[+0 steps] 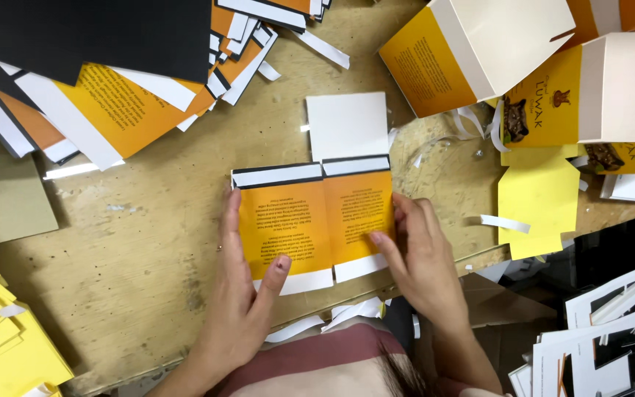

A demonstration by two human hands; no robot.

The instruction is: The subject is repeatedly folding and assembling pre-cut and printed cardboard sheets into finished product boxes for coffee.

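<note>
Two orange printed card panels (316, 220) with white and black edge strips lie side by side on the wooden table (148, 228). A white square card (347, 123) sits just beyond them. My left hand (242, 294) lies flat on the left panel, thumb pressing its lower edge. My right hand (419, 254) rests against the right panel's right edge, fingers spread on it. Neither hand grips anything.
A heap of orange, white and black panels (112, 95) lies at the far left. Folded orange-and-white boxes (538, 66) stand at the far right. Yellow sheets (1, 331) are stacked at the near left, a yellow die-cut card (538, 198) at the right, black-and-white cards (611, 331) at the near right.
</note>
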